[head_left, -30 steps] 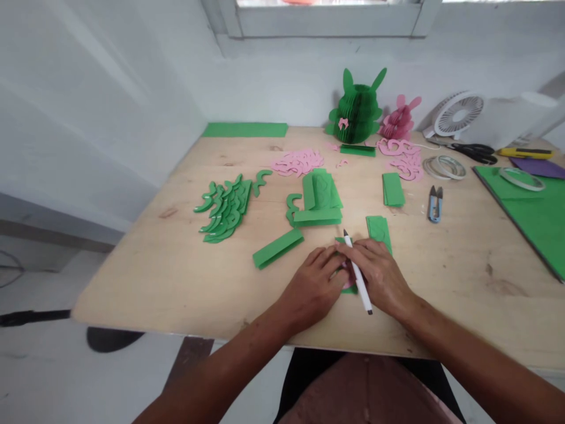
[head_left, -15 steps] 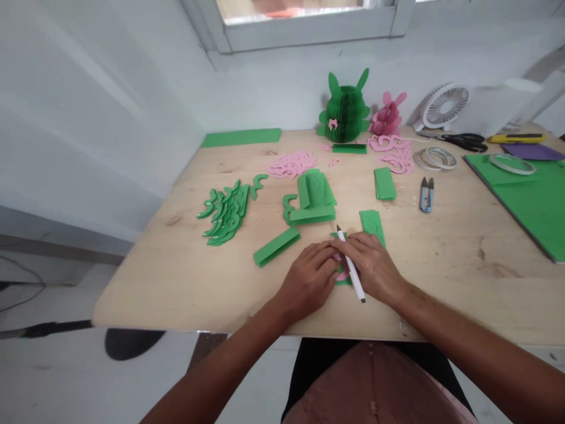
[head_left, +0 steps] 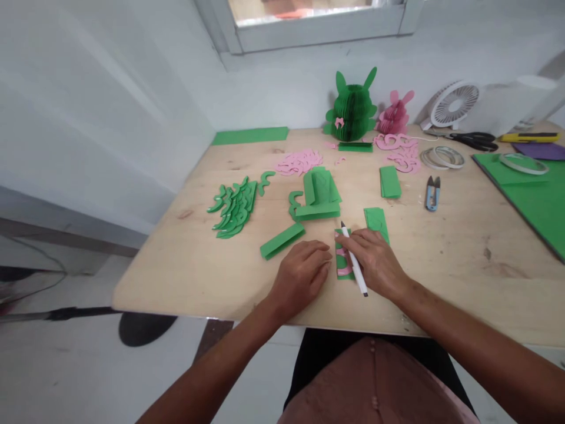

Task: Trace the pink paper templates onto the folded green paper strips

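Just below the middle of the frame, the right hand point(head_left: 375, 262) was closed around a white pen point(head_left: 354, 265), which slanted across its fingers, while its fingertips rested on a small green folded piece point(head_left: 339, 272) with a pink cut-out point(head_left: 342, 263) lying on top. The left hand point(head_left: 302, 277) lay palm-down on the table point(head_left: 198, 277) just left of that piece, fingers loosely curled and holding nothing. It looked like marking round the pink shape onto the green paper. A clean line would need the cut-out pinned flat and the pen turned down to its edge.

The bare plywood top carried a heap of green curved shapes point(head_left: 233, 203) to the left, a folded green strip point(head_left: 282, 240) near the left hand and a stack of green folds point(head_left: 320, 197) at centre. Thread snips point(head_left: 432, 193) and tape rolls point(head_left: 441, 158) sat to the right. Toward the upper centre stood a green paper rabbit point(head_left: 352, 109) and a pink one point(head_left: 394, 118), with a small fan point(head_left: 454, 105) at upper right. White walls and a window ledge point(head_left: 309, 26) closed the top of the frame
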The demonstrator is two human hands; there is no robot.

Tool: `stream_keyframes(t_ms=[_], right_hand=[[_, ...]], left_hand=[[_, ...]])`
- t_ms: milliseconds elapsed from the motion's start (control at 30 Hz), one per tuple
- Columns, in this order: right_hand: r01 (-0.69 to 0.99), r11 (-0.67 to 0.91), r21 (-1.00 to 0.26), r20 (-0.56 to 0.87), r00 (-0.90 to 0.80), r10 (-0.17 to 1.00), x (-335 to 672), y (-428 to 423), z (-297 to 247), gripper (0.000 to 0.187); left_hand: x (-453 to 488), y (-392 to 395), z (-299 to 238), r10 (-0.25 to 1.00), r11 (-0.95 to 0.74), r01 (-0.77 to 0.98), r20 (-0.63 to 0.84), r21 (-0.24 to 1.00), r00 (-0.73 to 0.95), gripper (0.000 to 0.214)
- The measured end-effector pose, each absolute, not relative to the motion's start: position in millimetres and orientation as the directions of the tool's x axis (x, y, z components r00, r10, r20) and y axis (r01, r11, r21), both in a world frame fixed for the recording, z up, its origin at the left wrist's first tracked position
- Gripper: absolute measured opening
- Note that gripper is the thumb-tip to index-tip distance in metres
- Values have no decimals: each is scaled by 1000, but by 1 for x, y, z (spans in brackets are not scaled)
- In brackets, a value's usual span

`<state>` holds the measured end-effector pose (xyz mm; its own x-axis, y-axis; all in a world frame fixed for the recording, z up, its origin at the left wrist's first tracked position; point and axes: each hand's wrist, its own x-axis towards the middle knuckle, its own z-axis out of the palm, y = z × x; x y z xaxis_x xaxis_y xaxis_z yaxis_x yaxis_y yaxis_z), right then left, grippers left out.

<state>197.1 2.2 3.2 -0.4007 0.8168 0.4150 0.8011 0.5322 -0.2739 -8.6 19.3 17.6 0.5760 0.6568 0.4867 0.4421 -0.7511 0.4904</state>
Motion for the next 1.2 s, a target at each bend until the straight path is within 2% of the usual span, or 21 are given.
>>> stream_keyframes(t_ms=[500, 767, 1200], right_hand=[[799, 549, -247, 422, -421, 803, 197, 2, 6, 37], [805, 542, -244, 415, -418, 808, 198, 3, 4, 34], [799, 550, -243, 434, -418, 798, 198, 3, 3, 43]], left_hand=[[4, 30, 15, 486, -874, 395, 510, 284, 710, 19], [-6, 26, 9, 518, -856, 395, 535, 334, 667, 18], [-1, 24, 4, 571, -818, 424, 459, 389, 681, 26]])
